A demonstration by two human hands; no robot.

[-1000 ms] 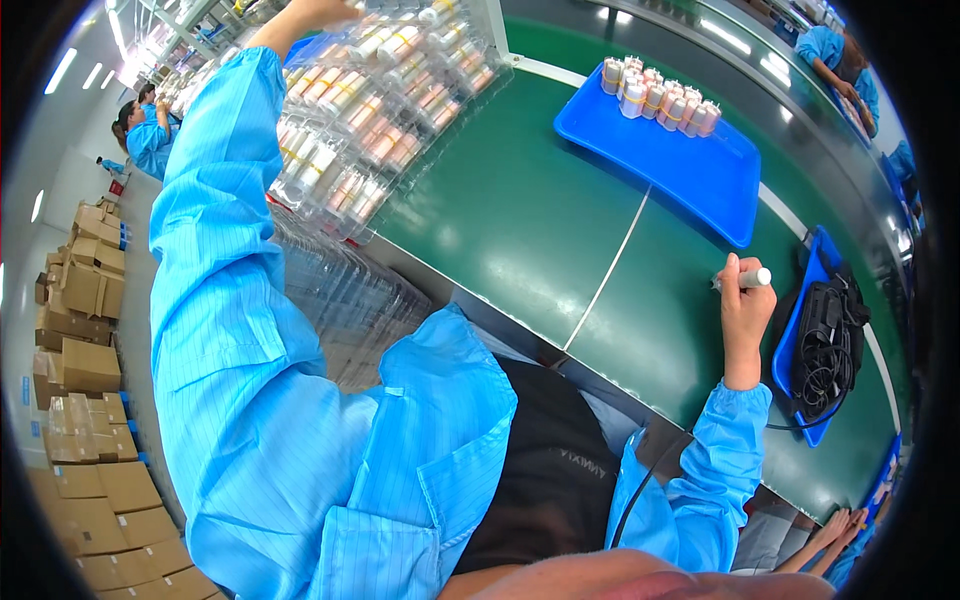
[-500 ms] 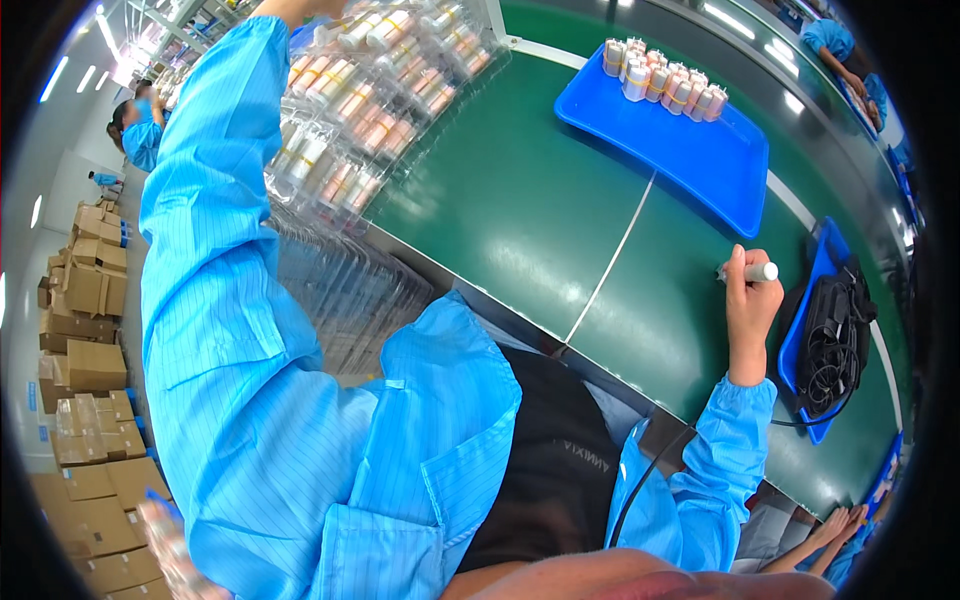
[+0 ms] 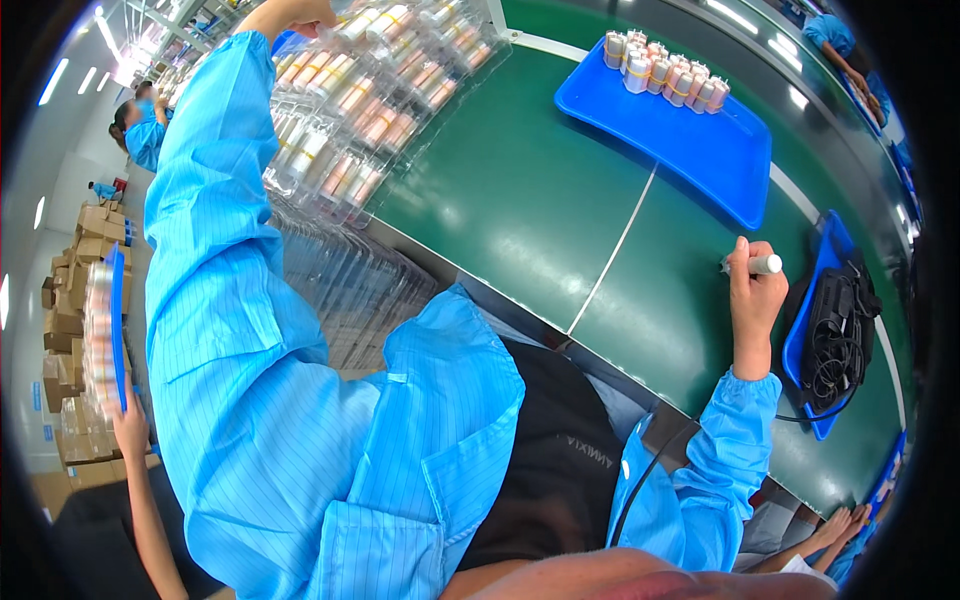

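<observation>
In my right hand [image 3: 757, 295], over the near right of the green table [image 3: 500, 210], is a grey-white marker pen [image 3: 767, 264], its white end to the right and its tip to the left. My left hand [image 3: 296, 14] reaches the upper left corner, fingers curled at the edge of a clear plastic tray [image 3: 352, 28]; its upper part is cut off by the frame. Stacked clear trays there hold several pink and white cylinders [image 3: 375, 125] bundled with yellow bands. More such cylinders [image 3: 665, 78] stand upright along the far edge of a blue tray [image 3: 680, 160].
A second blue tray [image 3: 797, 350] at right holds a black bag and cables [image 3: 835, 345]. Under the table's left corner stand stacked clear trays [image 3: 350, 290]. At far left a co-worker's hand [image 3: 130, 425] carries a blue tray [image 3: 117, 320] of cylinders past cardboard boxes [image 3: 95, 235].
My left hand has come slightly down and left, showing more of itself. The co-worker with the loaded tray has moved up into view at left. My right hand is nearly still.
</observation>
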